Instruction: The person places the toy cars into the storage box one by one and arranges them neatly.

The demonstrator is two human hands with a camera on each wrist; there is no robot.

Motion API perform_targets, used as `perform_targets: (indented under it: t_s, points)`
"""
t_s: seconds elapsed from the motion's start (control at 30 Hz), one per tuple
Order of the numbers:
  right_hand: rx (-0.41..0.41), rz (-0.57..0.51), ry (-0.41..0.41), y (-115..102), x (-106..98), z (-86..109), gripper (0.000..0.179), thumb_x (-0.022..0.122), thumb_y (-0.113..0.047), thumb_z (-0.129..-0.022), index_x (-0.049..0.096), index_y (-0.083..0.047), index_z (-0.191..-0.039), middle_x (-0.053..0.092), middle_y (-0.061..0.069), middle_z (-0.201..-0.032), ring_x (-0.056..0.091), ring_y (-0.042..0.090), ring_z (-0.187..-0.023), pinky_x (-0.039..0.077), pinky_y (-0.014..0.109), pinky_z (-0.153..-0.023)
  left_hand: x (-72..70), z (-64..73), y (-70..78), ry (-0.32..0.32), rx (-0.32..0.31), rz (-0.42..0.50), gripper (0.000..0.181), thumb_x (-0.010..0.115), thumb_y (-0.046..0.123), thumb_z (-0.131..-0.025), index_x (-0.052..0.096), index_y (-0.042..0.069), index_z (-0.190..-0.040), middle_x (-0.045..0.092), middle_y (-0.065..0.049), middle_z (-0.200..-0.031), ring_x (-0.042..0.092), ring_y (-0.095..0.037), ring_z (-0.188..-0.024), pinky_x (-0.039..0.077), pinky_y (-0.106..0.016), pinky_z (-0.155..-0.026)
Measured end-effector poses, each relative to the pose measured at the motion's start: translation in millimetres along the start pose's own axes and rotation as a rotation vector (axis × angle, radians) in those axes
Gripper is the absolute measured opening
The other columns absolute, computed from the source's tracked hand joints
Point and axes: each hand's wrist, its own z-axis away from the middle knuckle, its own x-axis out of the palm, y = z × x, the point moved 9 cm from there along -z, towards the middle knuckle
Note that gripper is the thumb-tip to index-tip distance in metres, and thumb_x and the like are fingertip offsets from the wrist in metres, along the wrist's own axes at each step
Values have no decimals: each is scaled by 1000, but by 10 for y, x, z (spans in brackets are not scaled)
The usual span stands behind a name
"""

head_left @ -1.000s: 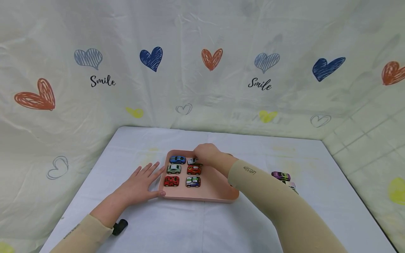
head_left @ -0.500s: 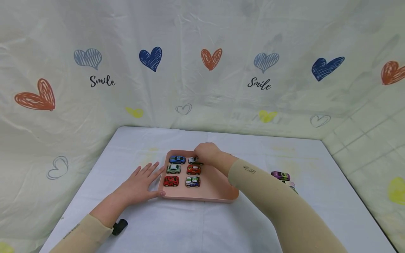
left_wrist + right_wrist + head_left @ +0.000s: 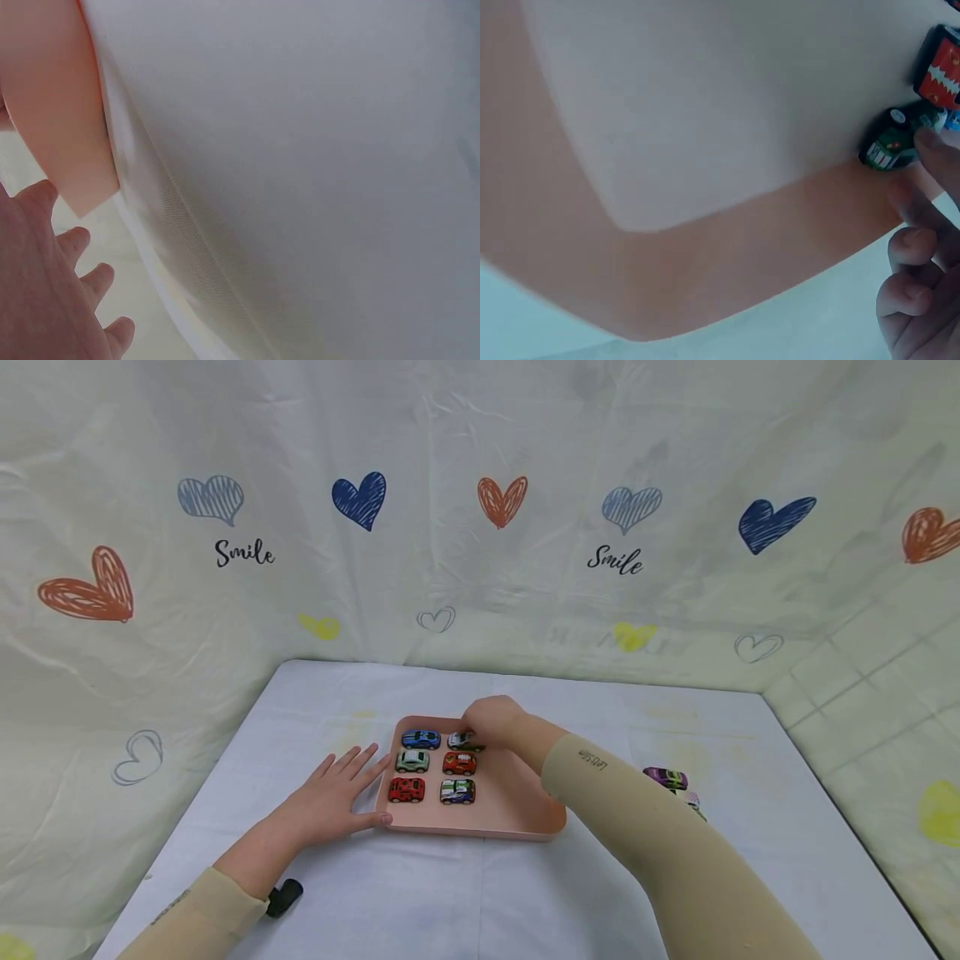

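A shallow pink tray (image 3: 517, 810) lies on the table with small toy cars in two columns at its left. My left hand (image 3: 326, 802) is spread flat, its thumb on the tray's front left corner; in the left wrist view its fingertips reach the tray wall (image 3: 60, 112). At the tray's back edge, my right hand (image 3: 495, 722) has thumb and forefinger at a white and dark green toy car (image 3: 465, 742). Up close, the right thumb overlaps this car's side (image 3: 891, 142), the other fingers curled. A red toy car (image 3: 459, 763) sits just in front.
A blue (image 3: 421, 739), a mint (image 3: 412, 761) and a red spotted toy car (image 3: 407, 790) form the left column. A white-and-blue one (image 3: 457, 792) is front of the second. A purple car (image 3: 665, 777) and others lie right of the tray, partly behind the right sleeve.
The white and dark green car has shifted slightly right, and more of it shows. My right hand has moved slightly right and back. The left hand has stayed put.
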Motion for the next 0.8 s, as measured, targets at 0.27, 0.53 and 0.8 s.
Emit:
perform_targets:
  t_s: [0.27,0.53,0.8]
  points:
    - [11,-89,-46,110,69,-30,28,71,-28,-94,72,-27,-122,69,-10,-105,58,10,-92,52,30,-89,13,-12,-9,1,-1,0,96,57,74,-83,28,22,-158,21,-9,-164,16,-39,-149,12,-61,-119]
    - [19,-67,-44,143,85,-50,27,71,-32,-93,74,-27,-120,67,-11,-100,57,10,-88,53,28,-84,26,-17,-15,-4,-1,3,97,56,76,-83,28,22,-158,21,-9,-164,16,-38,-149,12,-61,-119]
    - [-4,-88,-25,105,80,-48,25,70,-28,-94,74,-25,-118,68,-10,-98,58,10,-87,53,29,-85,17,-13,-19,7,9,5,97,55,77,-83,28,22,-158,21,-9,-164,17,-38,-149,13,-61,-118]
